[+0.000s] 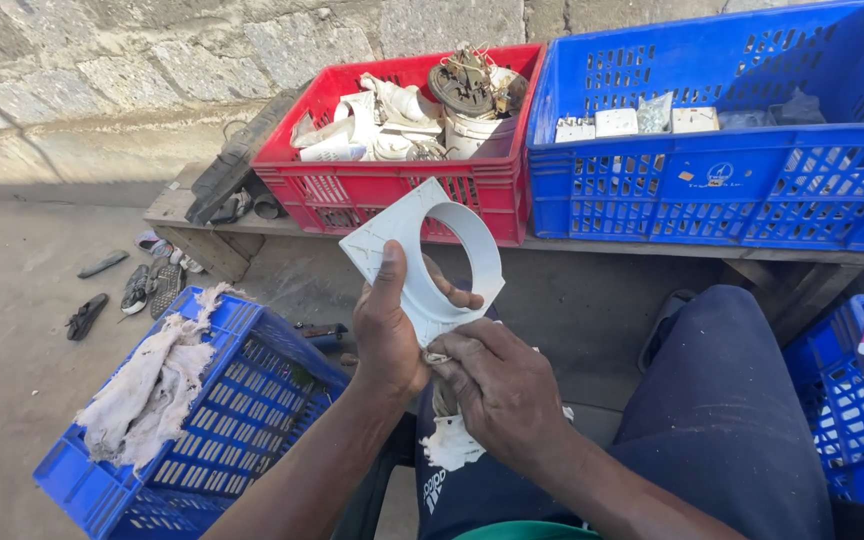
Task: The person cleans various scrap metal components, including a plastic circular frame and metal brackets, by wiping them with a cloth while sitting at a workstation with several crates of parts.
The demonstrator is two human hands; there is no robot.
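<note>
Upright above the lap, the white ring-shaped plastic plate (pixel 422 250) was pinched by the left hand (pixel 387 335); the right hand (pixel 497 385), just below, clutched a rag (pixel 449 440) against its lower edge.

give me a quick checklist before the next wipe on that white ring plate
1. Left hand grips the white plate, thumb on its face: ok.
2. Right hand presses the rag to the plate's lower edge: ok.
3. Plate's face turned to the camera: ok.
4. Plate unbroken: ok as far as it shows; lower edge hidden.
5. Plate clean: cannot tell.
6. Spare cloth draped over the blue crate at the left: ok.
</note>
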